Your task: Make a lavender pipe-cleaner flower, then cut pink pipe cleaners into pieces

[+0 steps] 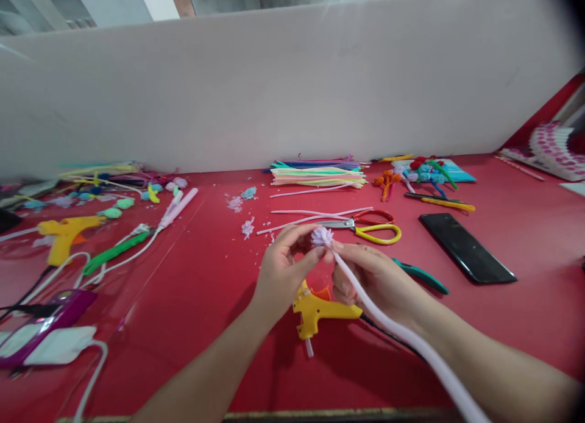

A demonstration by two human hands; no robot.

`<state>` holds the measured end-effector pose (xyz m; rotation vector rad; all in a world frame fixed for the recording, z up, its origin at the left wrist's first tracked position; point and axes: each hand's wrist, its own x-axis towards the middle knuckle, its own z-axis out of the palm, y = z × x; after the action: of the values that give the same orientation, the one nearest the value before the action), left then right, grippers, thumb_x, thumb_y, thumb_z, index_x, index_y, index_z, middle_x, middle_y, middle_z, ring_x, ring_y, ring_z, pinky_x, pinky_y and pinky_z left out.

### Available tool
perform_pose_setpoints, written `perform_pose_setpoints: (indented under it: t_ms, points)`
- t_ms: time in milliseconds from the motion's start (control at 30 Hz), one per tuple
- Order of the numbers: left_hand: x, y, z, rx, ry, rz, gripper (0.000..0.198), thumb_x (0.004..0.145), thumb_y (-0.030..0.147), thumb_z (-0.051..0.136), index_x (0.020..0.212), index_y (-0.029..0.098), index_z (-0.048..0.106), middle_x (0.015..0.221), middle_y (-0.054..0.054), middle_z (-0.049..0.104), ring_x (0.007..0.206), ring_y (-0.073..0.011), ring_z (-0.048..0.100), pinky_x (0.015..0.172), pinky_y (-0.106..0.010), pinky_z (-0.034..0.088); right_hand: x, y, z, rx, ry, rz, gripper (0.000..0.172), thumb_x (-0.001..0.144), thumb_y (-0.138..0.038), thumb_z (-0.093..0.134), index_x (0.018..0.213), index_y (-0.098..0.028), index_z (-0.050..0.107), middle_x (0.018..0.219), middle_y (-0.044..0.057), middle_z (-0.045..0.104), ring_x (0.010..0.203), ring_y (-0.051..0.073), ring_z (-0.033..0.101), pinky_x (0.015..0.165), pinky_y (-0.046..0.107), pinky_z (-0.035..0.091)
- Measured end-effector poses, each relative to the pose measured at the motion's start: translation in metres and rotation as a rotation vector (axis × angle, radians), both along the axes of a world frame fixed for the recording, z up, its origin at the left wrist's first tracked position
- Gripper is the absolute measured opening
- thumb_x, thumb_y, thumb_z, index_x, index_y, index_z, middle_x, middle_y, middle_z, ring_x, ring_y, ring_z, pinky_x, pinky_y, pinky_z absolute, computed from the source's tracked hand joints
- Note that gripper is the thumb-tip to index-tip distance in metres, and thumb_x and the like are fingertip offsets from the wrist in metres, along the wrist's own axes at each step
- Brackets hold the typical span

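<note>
My left hand (282, 269) pinches the fuzzy coiled tip (321, 236) of a pale lilac pipe cleaner (393, 328), thumb and fingers closed round it. My right hand (372, 277) grips the same pipe cleaner just below the coil, and the long stem runs down over my right forearm toward the lower right. Both hands hover above the red table (210, 301). Directly beneath them lies a yellow glue gun (317, 313) with its cord trailing right.
Yellow-handled scissors (372, 229), green-handled pliers (423, 275) and a black phone (466, 247) lie right of my hands. A stack of pipe cleaners (317, 173) and finished flowers (425, 170) sit at the back. Another glue gun (66, 233), cables and a purple device (50, 322) crowd the left.
</note>
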<state>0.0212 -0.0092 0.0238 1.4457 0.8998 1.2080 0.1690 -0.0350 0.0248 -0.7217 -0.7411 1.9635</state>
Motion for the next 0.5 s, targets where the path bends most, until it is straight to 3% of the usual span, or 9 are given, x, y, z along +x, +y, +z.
perform_pose_setpoints:
  t_ms: [167,267,367,500]
  points:
    - [0.004,-0.001,0.000,-0.064,-0.061,0.011,0.031,0.071,0.020,0.065,0.101,0.021,0.060,0.098,-0.004,0.060,0.090,-0.0160,0.056,0.080,-0.026,0.043,-0.004,-0.002,0.000,0.014,-0.021,0.004,0.026,0.081,-0.036,0.054,0.072,-0.013,0.062,0.042,-0.002,0.056,0.036,0.006,0.047,0.041,0.016,0.035]
    - [0.005,-0.001,0.000,-0.091,-0.117,0.039,0.026,0.069,0.018,0.066,0.095,0.022,0.059,0.093,-0.002,0.061,0.085,-0.0139,0.057,0.075,-0.024,0.044,-0.002,-0.001,0.004,0.066,-0.120,0.016,0.035,0.084,-0.041,0.047,0.068,-0.014,0.060,0.044,-0.001,0.057,0.036,0.006,0.046,0.040,0.016,0.034]
    - [0.000,0.003,0.004,-0.087,-0.136,0.045,0.020,0.071,0.017,0.064,0.089,0.020,0.059,0.086,-0.001,0.061,0.080,-0.0130,0.059,0.074,-0.023,0.046,0.005,0.003,0.007,0.288,-0.520,0.084,0.039,0.085,-0.045,0.041,0.065,-0.015,0.057,0.049,0.000,0.059,0.040,0.009,0.049,0.043,0.020,0.036]
    - [-0.009,0.009,0.013,-0.121,-0.231,0.002,0.018,0.074,0.016,0.060,0.092,0.019,0.059,0.085,-0.001,0.060,0.077,-0.0137,0.061,0.078,-0.029,0.047,0.008,0.001,0.003,0.857,-1.236,0.195,0.019,0.076,-0.035,0.056,0.079,-0.017,0.061,0.080,0.005,0.063,0.071,0.017,0.057,0.063,0.027,0.043]
